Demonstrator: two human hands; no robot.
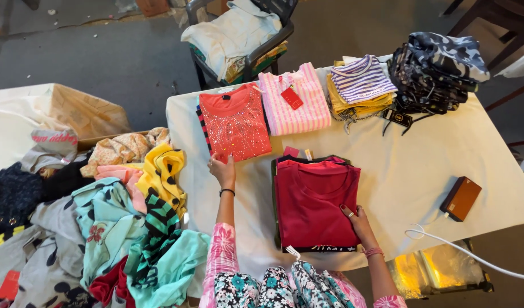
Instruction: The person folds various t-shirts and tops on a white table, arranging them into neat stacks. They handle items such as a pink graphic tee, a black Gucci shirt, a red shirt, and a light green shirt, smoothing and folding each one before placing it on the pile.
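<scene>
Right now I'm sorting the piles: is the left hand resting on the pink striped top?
No, the left hand touches the lower edge of the coral sequined top; the pink striped top lies untouched beside it.

Garments under the dark red top (316, 199) hidden, only black and green edges show. Red embellished top (236, 121) covers a striped piece, just its left edge visible. Left hand (222, 170) fingertips tucked under that top's near edge. Mixed clothes heap (91, 228) cut by left and bottom frame. White cable (473, 254) runs off right edge. Chair (239, 40) clipped at top. Hang tags too small to read.
</scene>
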